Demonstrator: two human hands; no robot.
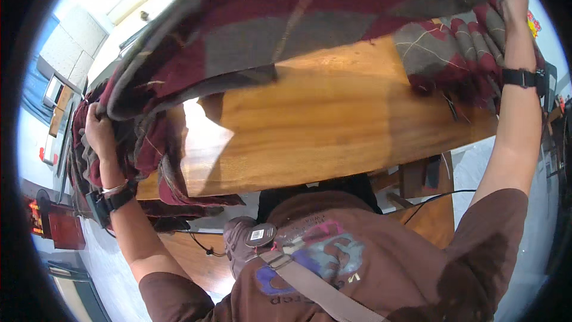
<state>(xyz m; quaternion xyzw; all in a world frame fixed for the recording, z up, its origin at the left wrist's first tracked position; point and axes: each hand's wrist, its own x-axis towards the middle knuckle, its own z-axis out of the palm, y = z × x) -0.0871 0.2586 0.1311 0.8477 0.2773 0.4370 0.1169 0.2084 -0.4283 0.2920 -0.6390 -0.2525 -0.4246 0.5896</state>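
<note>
A large maroon and grey checked blanket (250, 33) with thin pale lines is spread in the air above the table, bowed away from me. At the left, my left hand (100, 134) is closed on one end of it. Far out at the upper right, my right hand (514, 1) grips the other end, with its fingertips partly hidden at the picture's rim. More of the same patterned fabric (149, 152) hangs in bunched folds beside my left hand. Below my right hand, folded patterned fabric (432, 53) rests on the table's right side.
The wooden table (310, 125) stands in front of me, with a bright patch of light at its left. A dark cable (441, 195) runs under its right edge. A red box (67, 231) is at the far left. A strap (316, 286) crosses my chest.
</note>
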